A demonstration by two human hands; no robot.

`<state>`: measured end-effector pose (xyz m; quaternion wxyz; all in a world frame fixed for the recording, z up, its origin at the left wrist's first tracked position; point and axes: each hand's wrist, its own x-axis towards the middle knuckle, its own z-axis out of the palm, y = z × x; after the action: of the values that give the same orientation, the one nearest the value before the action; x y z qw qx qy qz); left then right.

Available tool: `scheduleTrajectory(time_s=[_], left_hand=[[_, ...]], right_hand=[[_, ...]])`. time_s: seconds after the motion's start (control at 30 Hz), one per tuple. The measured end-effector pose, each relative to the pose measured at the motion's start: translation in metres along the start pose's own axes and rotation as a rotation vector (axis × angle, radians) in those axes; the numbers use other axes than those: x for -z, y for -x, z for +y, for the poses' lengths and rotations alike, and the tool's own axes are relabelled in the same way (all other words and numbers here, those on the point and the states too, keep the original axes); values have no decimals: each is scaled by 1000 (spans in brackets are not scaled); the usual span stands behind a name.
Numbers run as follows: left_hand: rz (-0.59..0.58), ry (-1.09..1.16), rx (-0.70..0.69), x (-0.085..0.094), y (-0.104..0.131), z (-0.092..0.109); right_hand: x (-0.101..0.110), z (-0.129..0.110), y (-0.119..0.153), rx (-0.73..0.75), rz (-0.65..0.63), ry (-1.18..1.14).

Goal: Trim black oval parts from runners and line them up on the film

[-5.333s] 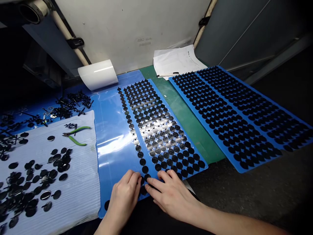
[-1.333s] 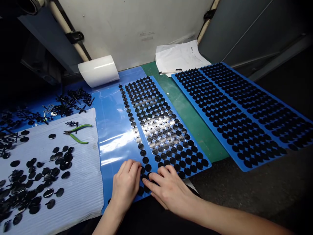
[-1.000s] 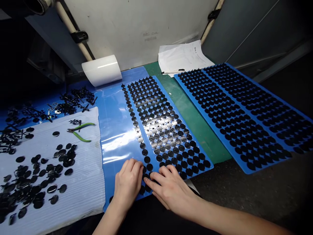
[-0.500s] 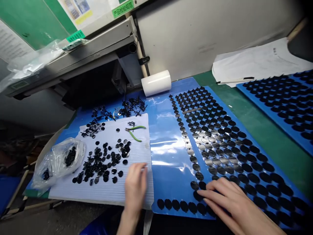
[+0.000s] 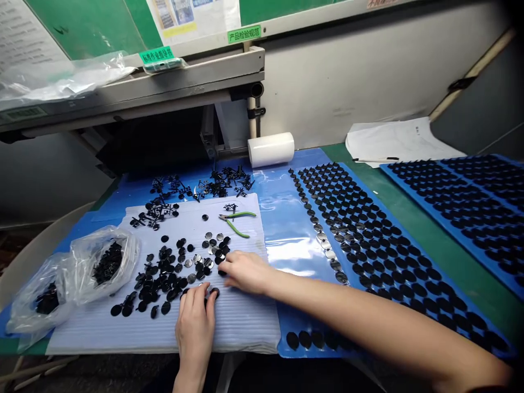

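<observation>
My left hand (image 5: 195, 322) is at the near side of a scatter of small black discs (image 5: 167, 278) on a white ribbed sheet (image 5: 241, 330). Its fingers and thumb are closed on a black disc (image 5: 215, 293), largely covered by the fingertips. Reaching across from the right, my right hand (image 5: 246, 273) pinches another black disc (image 5: 222, 272) at the scatter's right edge. Many discs have a short stub. Black discs also lie in close rows (image 5: 380, 245) on a blue film-covered sheet (image 5: 286, 234), partly behind my right forearm.
Green-handled cutters (image 5: 241, 224) lie beyond my hands. Black sprue pieces (image 5: 229, 180) are heaped at the back, near a white film roll (image 5: 271, 149). Open plastic bags (image 5: 108, 262) of black parts stand left. Another disc-covered blue sheet (image 5: 454, 218) and papers (image 5: 388, 139) are at right.
My right hand has moved left from the disc rows to the loose discs. My left hand has shifted left into the scatter. The head view has turned and levelled.
</observation>
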<state>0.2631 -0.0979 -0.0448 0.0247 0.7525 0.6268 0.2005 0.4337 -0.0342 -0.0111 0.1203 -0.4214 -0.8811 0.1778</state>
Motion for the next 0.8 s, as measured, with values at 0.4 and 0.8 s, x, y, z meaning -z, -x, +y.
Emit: scheduleTrajectory(time_s=[0.4, 0.8], left_hand=[[57, 382, -255, 7, -10, -1], [-545, 757, -352, -27, 10, 146]], right_hand=[[30, 20, 52, -287, 40, -251], [24, 15, 218, -671, 326, -287]])
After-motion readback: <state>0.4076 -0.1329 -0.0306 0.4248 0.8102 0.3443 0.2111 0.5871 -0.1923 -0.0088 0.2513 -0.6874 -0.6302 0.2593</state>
